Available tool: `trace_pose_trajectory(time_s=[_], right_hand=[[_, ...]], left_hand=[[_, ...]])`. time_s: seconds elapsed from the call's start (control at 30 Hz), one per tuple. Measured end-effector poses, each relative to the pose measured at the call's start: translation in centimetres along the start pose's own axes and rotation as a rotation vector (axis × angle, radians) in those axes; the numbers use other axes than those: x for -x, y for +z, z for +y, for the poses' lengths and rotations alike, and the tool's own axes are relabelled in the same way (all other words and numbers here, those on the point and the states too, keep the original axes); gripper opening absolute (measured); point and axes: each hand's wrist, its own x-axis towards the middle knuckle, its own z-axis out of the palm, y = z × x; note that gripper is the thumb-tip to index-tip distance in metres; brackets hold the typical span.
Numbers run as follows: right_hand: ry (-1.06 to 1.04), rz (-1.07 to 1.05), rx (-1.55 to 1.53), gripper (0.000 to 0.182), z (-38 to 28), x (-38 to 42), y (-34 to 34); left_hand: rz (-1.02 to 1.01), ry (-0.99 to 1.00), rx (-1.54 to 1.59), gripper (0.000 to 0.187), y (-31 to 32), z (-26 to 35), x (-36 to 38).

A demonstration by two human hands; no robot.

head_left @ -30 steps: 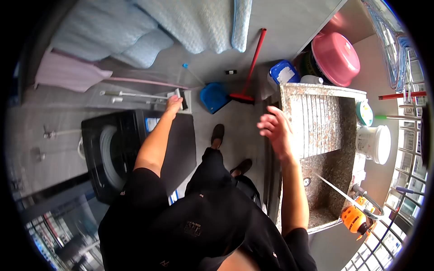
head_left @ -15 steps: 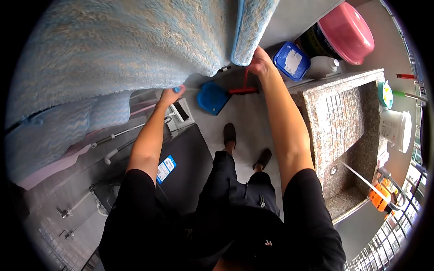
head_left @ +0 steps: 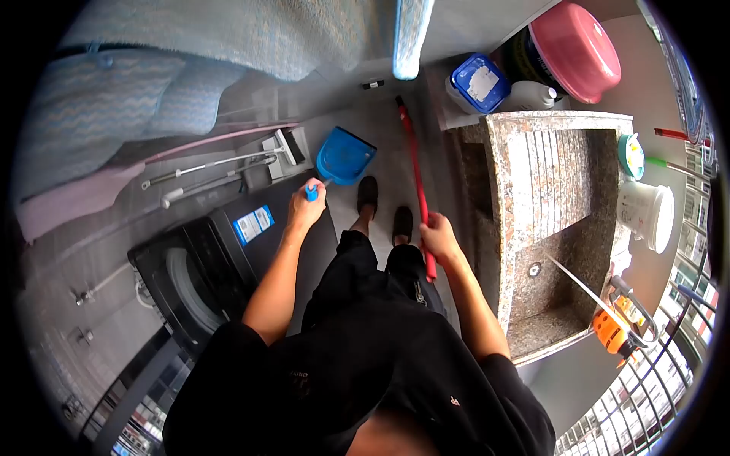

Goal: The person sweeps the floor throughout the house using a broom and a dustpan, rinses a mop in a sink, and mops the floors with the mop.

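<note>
Our L hand is closed round the blue grip of the blue plastic dustpan, w/ the pan out past our fingers, nr our dark shoes. Our R hand is wrapped round the long red stick, close to its near end, w/ a bit poking out below the fist; its dark far end points away from us. Black washing machine w/ blue-and-white label is on our L, speckled stone sink w/ ribbed slope on our R. Pale blue fuzzy cloth hangs up top.
</note>
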Motion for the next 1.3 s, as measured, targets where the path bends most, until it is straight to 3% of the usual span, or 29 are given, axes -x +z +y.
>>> trace_pose_trajectory(time_s=[0.03,0.1,0.17,0.23,0.3,0.37,0.4,0.43,0.53,0.67,0.8,0.93,1.03,1.13,1.2,1.3], right_hand=[[-0.023,0.081,0.103,0.037,0.5,-2.1,0.4],[-0.189,0.207,0.363,0.035,7.4,-11.8,0.9],[-0.093,0.199,0.351,0.027,5.1,-14.2,3.6],[-0.026,0.167,0.235,0.037,4.9,-15.3,6.8],[-0.085,0.294,0.609,0.053,6.5,-15.3,9.9],[0.028,0.100,0.768,0.072,7.8,-13.9,10.3],[-0.060,0.097,0.808,0.074,9.8,-13.5,10.0],[-0.120,0.101,0.918,0.072,11.7,-13.1,9.5],[-0.184,0.018,0.870,0.067,13.6,-9.6,7.3],[-0.384,-0.004,0.873,0.061,12.7,-6.5,7.0],[-0.536,0.057,1.046,0.046,10.2,-12.7,10.6],[-0.323,-0.023,1.261,0.044,10.3,-16.9,13.6],[-0.261,-0.056,1.407,0.052,13.4,-16.7,11.5],[-0.195,-0.040,1.545,0.061,16.6,-15.3,5.4],[-0.149,-0.025,1.632,0.055,15.6,-10.8,2.3],[-0.156,-0.002,1.514,0.057,17.7,-7.8,-2.9]], left_hand=[[-0.040,-0.092,0.104,0.022,0.6,-0.6,1.6],[-0.026,-0.238,0.390,0.025,1.2,-0.4,5.2],[0.047,-0.322,0.580,0.027,2.2,-1.8,8.1],[0.075,-0.376,0.689,0.028,3.1,-3.1,11.3],[0.127,-0.433,0.759,0.029,3.6,-3.0,14.3],[0.101,-0.457,0.781,0.027,5.1,-4.9,16.8],[0.091,-0.451,0.798,0.027,5.9,-6.0,17.9],[0.083,-0.446,0.815,0.026,6.7,-7.1,18.9],[0.079,-0.403,0.815,0.024,8.9,-9.2,21.1],[0.071,-0.383,0.788,0.024,10.1,-10.6,22.5],[0.061,-0.404,0.839,0.024,10.4,-11.8,23.1],[0.077,-0.380,0.752,0.026,10.5,-12.5,23.9],[0.082,-0.340,0.689,0.027,10.6,-13.5,24.9],[0.109,-0.293,0.578,0.025,10.8,-14.7,25.4],[0.120,-0.276,0.547,0.023,10.5,-14.8,25.5],[0.134,-0.243,0.542,0.021,11.0,-16.2,25.2]])
